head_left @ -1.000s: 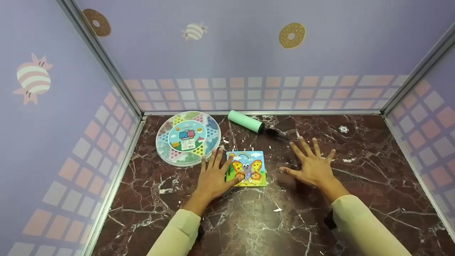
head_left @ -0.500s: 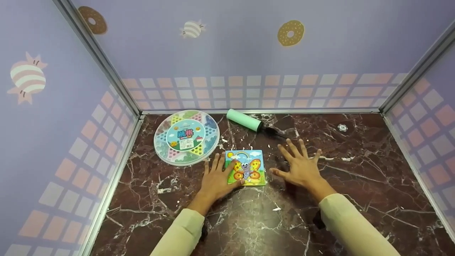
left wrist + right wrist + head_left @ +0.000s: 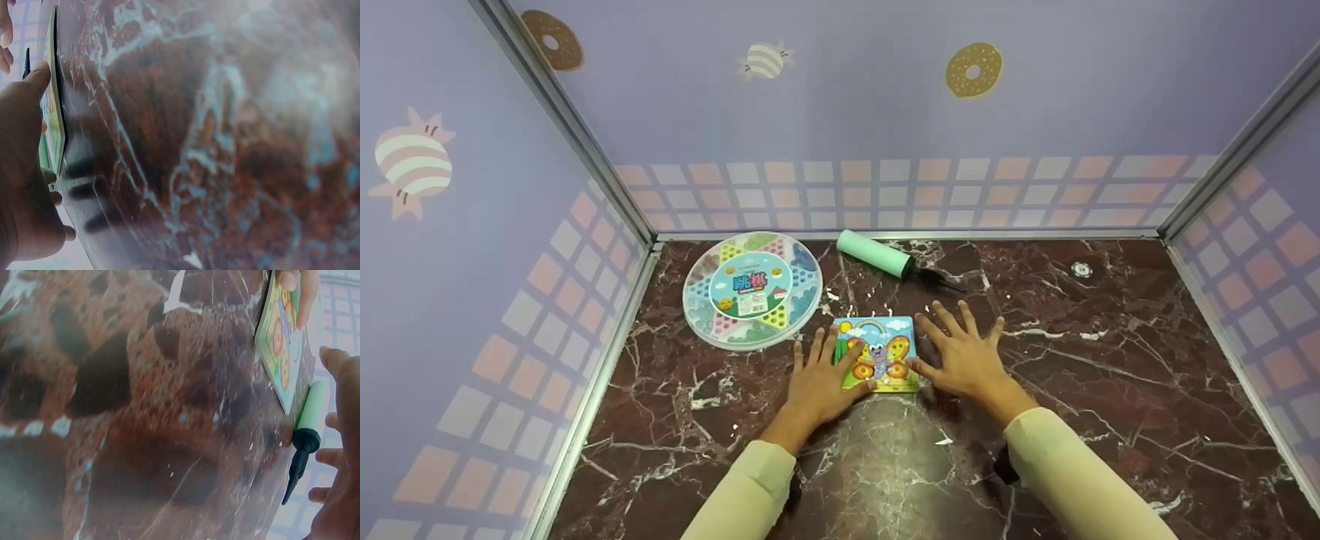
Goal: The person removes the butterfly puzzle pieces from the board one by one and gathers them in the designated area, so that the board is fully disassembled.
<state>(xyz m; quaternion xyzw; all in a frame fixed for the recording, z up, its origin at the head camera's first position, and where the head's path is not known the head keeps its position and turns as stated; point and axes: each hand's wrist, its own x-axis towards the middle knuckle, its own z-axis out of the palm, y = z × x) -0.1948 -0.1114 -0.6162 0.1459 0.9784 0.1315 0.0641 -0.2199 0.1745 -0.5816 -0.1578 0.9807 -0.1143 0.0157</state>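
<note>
A square butterfly picture puzzle lies flat on the dark marbled surface, between my two hands. My left hand is spread at its left side, with thumb and index finger over the puzzle's left part. In the left wrist view that thumb lies against the puzzle's edge. My right hand is spread at the right side, its thumb tip right at the puzzle's right edge. The right wrist view shows its fingers apart and holding nothing, with the puzzle beyond them.
A round Chinese checkers box lies at the back left. Behind the puzzle is a mint-green hand pump with a black nozzle. A small round white-and-black chip sits at the back right. Patterned walls enclose the surface on three sides.
My right hand has moved left, from well apart to the puzzle's right edge. My left hand has shifted slightly at the puzzle's left side. The puzzle stays in place.
</note>
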